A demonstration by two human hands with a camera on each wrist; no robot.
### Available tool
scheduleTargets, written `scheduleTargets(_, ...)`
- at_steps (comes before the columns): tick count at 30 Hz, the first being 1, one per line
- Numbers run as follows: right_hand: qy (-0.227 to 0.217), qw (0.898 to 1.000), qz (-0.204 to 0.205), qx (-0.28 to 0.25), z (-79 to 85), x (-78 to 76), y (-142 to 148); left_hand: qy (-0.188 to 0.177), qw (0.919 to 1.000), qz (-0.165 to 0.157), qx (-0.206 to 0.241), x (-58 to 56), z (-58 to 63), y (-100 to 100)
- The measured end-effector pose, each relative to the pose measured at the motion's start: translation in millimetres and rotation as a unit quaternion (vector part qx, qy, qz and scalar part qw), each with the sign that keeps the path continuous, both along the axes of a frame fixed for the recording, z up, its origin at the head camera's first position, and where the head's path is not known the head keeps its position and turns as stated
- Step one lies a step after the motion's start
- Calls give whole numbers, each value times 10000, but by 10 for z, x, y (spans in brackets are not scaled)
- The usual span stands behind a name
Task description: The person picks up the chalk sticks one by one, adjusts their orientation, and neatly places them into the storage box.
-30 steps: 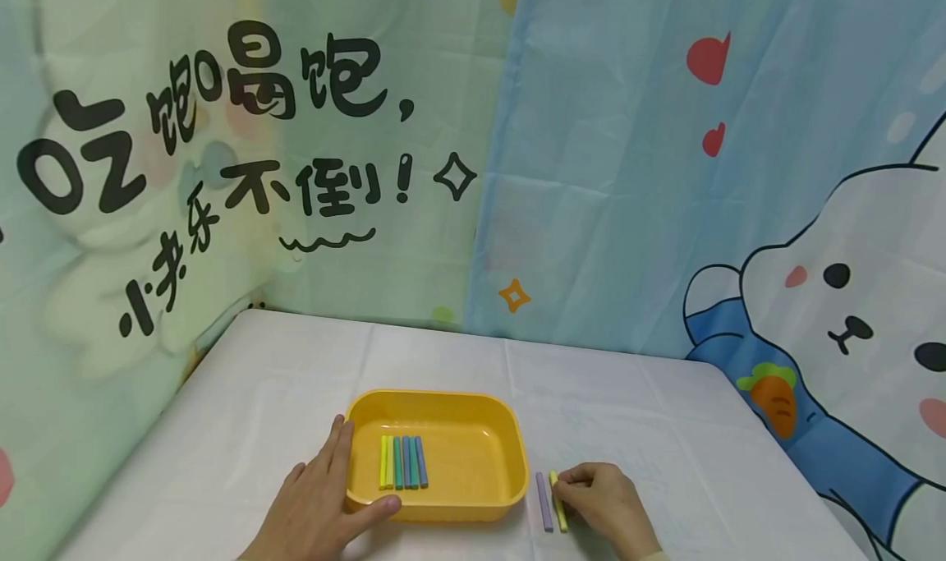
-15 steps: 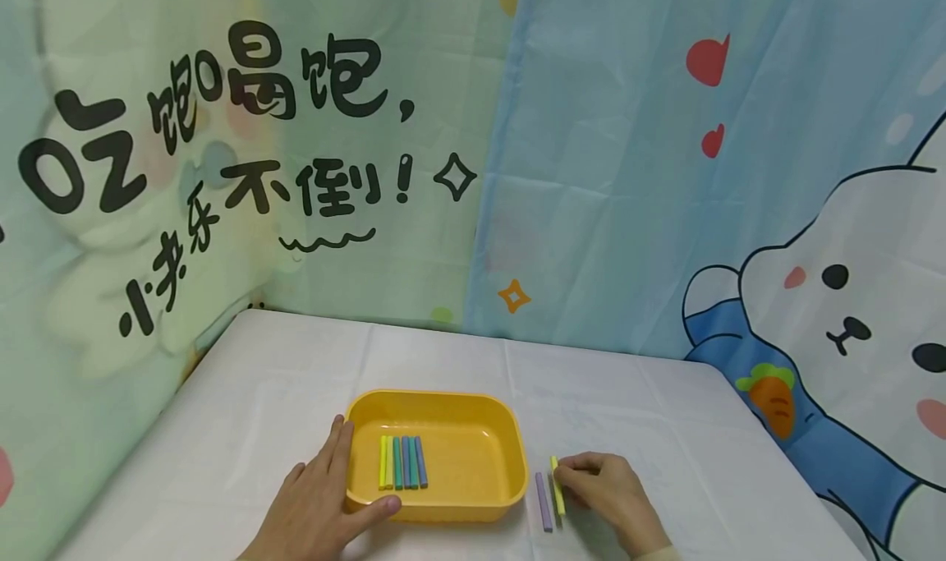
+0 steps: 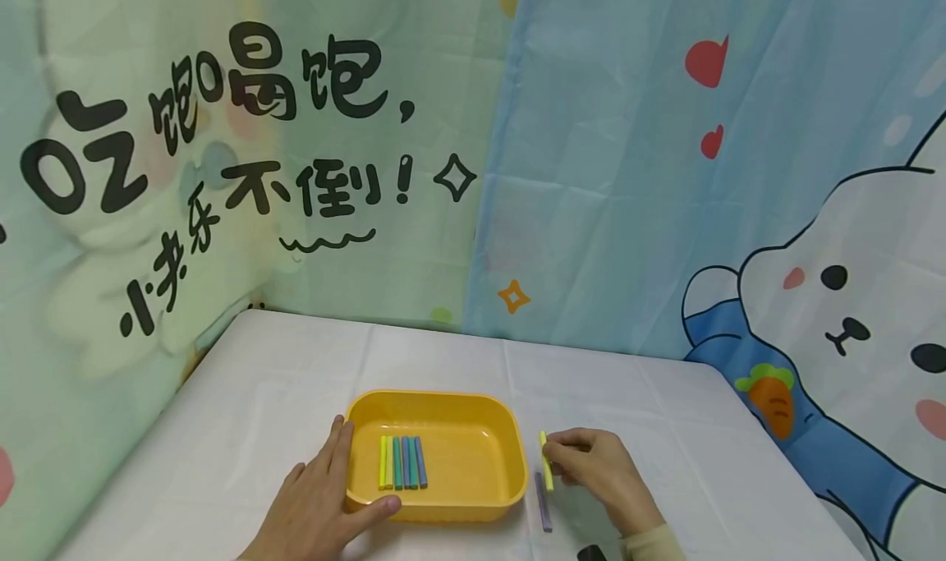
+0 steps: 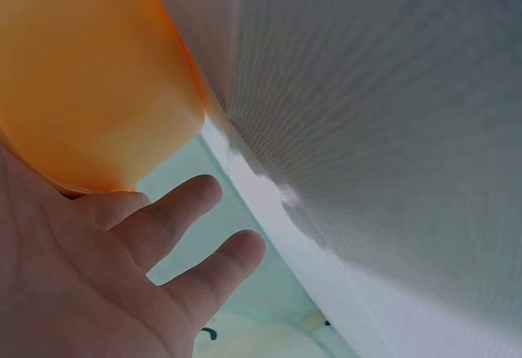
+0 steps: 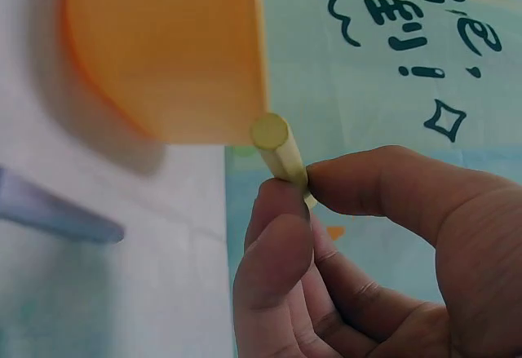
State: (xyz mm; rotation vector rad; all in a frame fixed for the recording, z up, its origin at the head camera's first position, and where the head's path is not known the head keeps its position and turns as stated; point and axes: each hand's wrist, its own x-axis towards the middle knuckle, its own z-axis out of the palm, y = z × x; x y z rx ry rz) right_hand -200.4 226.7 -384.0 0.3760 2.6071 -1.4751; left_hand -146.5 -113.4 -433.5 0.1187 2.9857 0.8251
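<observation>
A yellow chalk stick [image 3: 548, 475] is pinched between the thumb and fingers of my right hand [image 3: 602, 466], just off the right side of the yellow tray [image 3: 473, 454]. The right wrist view shows the round end of this chalk [image 5: 272, 132] pointing past the fingertips, near the tray wall. My left hand [image 3: 318, 499] rests against the tray's left side, fingers extended and thumb along the front rim. Inside the tray, toward the left, lies a row of several chalk sticks [image 3: 406, 463] in yellow, green and blue-purple. One purple chalk stick [image 3: 543, 508] lies on the cloth below the right hand.
White cloth [image 3: 636, 405] covers the table. Printed curtains [image 3: 606, 175] hang along its back and left side. A small black object [image 3: 591, 553] shows at the bottom edge, near the right sleeve [image 3: 654, 544].
My right hand has lifted the yellow chalk from beside the purple one and carried it forward and slightly left, toward the tray. The left hand and tray have stayed still.
</observation>
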Motion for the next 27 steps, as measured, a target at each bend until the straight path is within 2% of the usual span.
scheduleTargets(9,240,9993,223,-182,134,-16,-146,139,9999,-43,22,10,-7,-5)
scheduleTargets(17,458,9977,442,-241,189,-53,-319,160,9999,-48,39,11,-1,-9)
scheduleTargets(27,417,9970,583,-304,238,-115,-544,152,9998,-35,122,7,-5,-13)
